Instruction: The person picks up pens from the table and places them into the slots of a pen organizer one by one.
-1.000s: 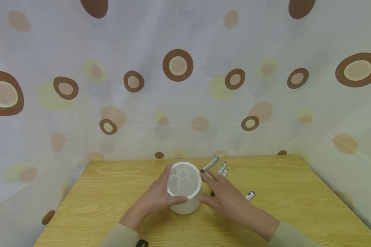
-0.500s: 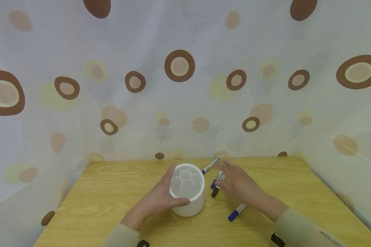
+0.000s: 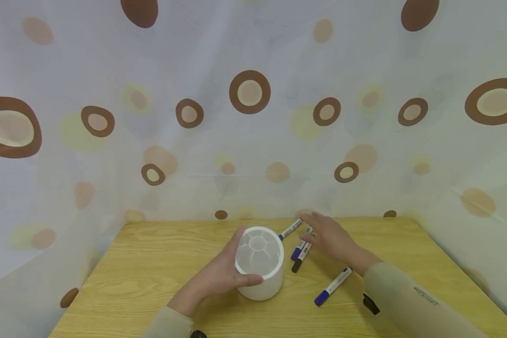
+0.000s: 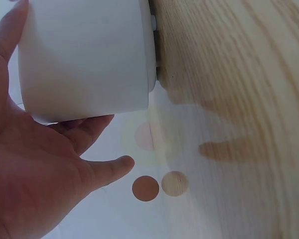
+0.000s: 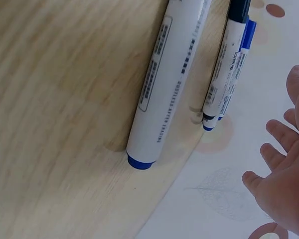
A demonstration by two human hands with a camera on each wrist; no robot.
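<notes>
A white round pen holder [image 3: 270, 285] stands on the wooden table, its top showing thin ribs that spread from a small middle ring. My left hand [image 3: 221, 274] grips it from the left, thumb across the near side and fingers behind. In the left wrist view the white wall of the holder fills the upper left, with part of the fingers hidden behind it. My right hand [image 3: 334, 240] is held with fingers extended over the far end of a blue-capped marker [image 3: 291, 228]. Between it and the holder lie a second blue-capped marker [image 3: 299, 249] and a black-capped marker [image 3: 302, 258].
Nearer the front right lies another blue-capped marker [image 3: 334, 285], large in the right wrist view. A white curtain [image 3: 253, 141] with brown and beige spots hangs behind and at both sides of the wooden table [image 3: 160, 253].
My right hand has left the holder's side and moved right and away from me, over the markers, uncovering the nearest marker. My left hand keeps its grip on the holder.
</notes>
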